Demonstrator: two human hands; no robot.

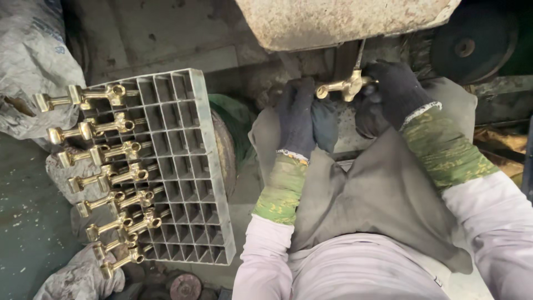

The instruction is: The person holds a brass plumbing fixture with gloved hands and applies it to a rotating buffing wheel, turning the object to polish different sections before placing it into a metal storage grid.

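Both my hands wear dark gloves with green patterned sleeve covers. My right hand (pixel 391 94) grips a shiny brass tap fitting (pixel 344 86) held up under a worn grey machine housing (pixel 338 19). The fingers of my left hand (pixel 300 114) close on the fitting's left end. A grey apron (pixel 377 194) covers my lap below the hands.
A grey plastic grid crate (pixel 183 166) stands at the left, with several brass tap fittings (pixel 105 161) standing in its left cells. Grey sacks (pixel 30 61) lie at the far left. A dark round wheel (pixel 472 41) sits at the upper right.
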